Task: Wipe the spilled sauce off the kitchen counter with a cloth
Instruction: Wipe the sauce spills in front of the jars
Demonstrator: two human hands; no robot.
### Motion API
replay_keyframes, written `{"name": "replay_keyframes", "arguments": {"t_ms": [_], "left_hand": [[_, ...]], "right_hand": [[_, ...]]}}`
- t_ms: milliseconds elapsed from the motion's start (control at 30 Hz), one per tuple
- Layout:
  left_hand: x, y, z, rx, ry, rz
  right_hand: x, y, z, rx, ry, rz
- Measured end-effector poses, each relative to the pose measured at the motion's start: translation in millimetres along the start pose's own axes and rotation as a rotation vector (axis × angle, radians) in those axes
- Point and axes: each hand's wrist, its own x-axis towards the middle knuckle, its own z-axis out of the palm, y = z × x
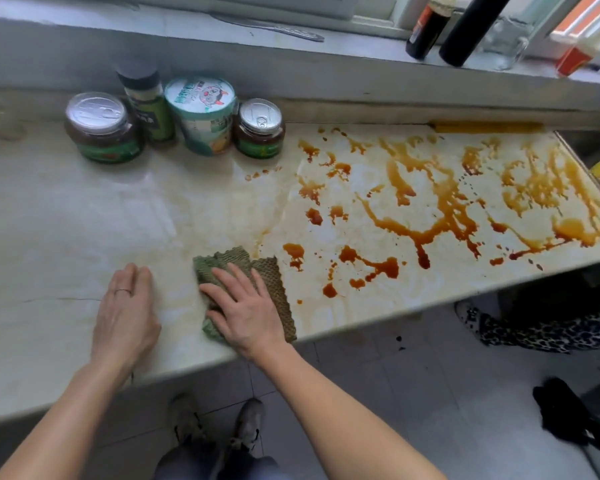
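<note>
Sauce [430, 216] lay in brown-orange streaks and blobs over the right half of the counter [66, 220], reaching its right end; the left half showed only a faint yellowish film, so that side looked already wiped. One green cloth [274, 282] sat near the front edge, just left of the nearest blobs; the right hand [246, 313] pressed flat on it, fingers straight and spread wide, likely to keep the whole cloth bearing down; the left hand [125, 317] rested beside it on bare counter, fingers straight and close together, holding nothing, probably as a brace. Four containers stood bunched at the back left, apart from the main spill: one big jar [103, 128], one small jar [258, 129], one shaker [146, 98], one tub [203, 114].
</note>
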Motion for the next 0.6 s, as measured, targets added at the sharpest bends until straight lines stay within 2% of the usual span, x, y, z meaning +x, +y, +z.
{"name": "replay_keyframes", "arguments": {"t_ms": [67, 233, 333, 433, 500, 600], "left_hand": [[-1, 7, 0, -0.002, -0.011, 0.012], [-5, 9, -3, -0.02, -0.021, 0.004], [-6, 8, -5, -0.036, -0.029, 0.012], [-7, 9, -5, -0.018, -0.032, 0.012], [-8, 10, -5, -0.02, -0.024, 0.0], [-9, 12, -5, -0.035, -0.017, -0.01]], "right_hand": [[-4, -11, 7, -0.007, 0.041, 0.031], [-10, 17, 2, -0.068, 0.023, -0.206], [-2, 39, -10, -0.055, 0.056, -0.074], [-2, 20, -7, -0.048, 0.097, 0.031], [-9, 6, 2, -0.019, 0.097, -0.063], [-20, 15, 2, 0.0, 0.009, -0.278]]}}
